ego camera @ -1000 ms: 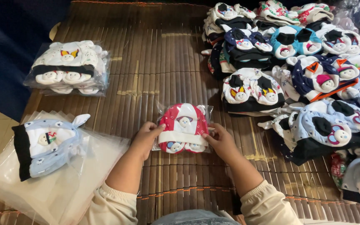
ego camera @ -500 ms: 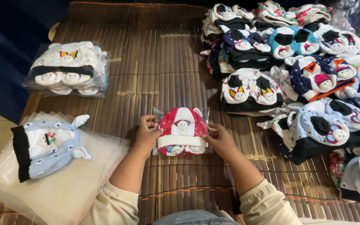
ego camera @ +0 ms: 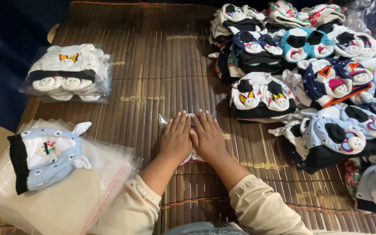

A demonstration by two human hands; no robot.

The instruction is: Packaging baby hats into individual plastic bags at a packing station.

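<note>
Both hands, left hand (ego camera: 177,135) and right hand (ego camera: 207,137), press flat, fingers spread, gripping nothing, on the clear-bagged red-and-white hat (ego camera: 193,156) on the brown bamboo mat (ego camera: 153,78); trapped air could burst the bag's seam.

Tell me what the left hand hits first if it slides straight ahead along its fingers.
Past the bag's edge, the left hand seems to meet only bare bamboo mat; the bagged white hats lie well off to its left.

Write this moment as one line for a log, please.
left hand: flat on bagged red hat | right hand: flat on the same | surface: bamboo mat | nearby: empty clear bags, hat pile
</note>
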